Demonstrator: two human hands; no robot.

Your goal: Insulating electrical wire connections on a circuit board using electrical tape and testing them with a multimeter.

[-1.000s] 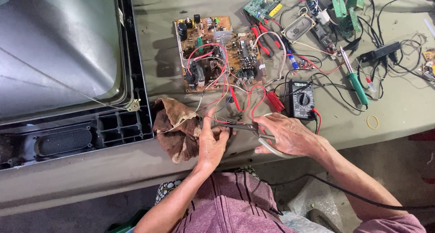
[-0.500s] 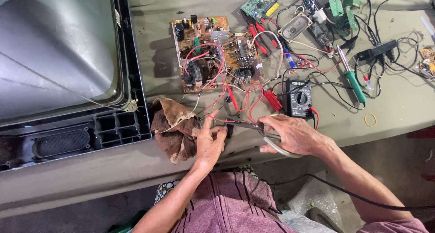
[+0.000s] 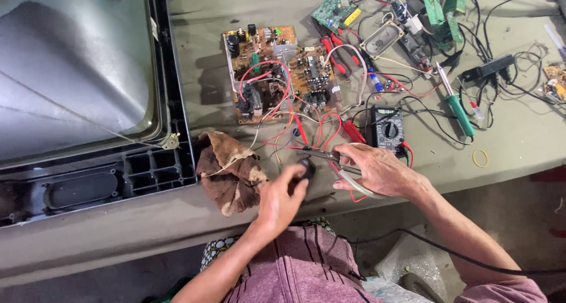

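We are leaning over the edge of the grey-green cloth-covered workbench [image 3: 247,2], our striped maroon shirt [image 3: 300,267] showing at the bottom of the view. Our left hand [image 3: 278,198] is resting on the bench edge with its fingers curled around a small dark rounded object [image 3: 306,168]; the motion blur is keeping us from telling what that object is. Our right hand [image 3: 377,170] is lying just beside it, fingers pressed together on a long thin metal tool [image 3: 321,155] that is pointing left toward the dark object, and a pale curved cable [image 3: 359,188] is passing under the palm. A black cord [image 3: 448,251] is trailing off past our right forearm.

Just left of our left hand, a crumpled brown rag [image 3: 227,170] is sitting on the bench. Red and white loose wires [image 3: 318,129] are running between our hands and the brown circuit board [image 3: 277,73] crowded with components, which is lying a little farther in. To the right of those wires, a black handheld multimeter with a round dial [image 3: 389,128] is lying near our right hand. Beyond it, a green-handled soldering iron [image 3: 457,108] is resting at a slant, with a yellow rubber band [image 3: 480,157] near the bench edge.

At the left, a large grey television screen in a black plastic frame [image 3: 76,73] is lying face up. Along the far edge, a small green circuit board [image 3: 333,11] and a tangle of black cables [image 3: 495,73] are lying about.
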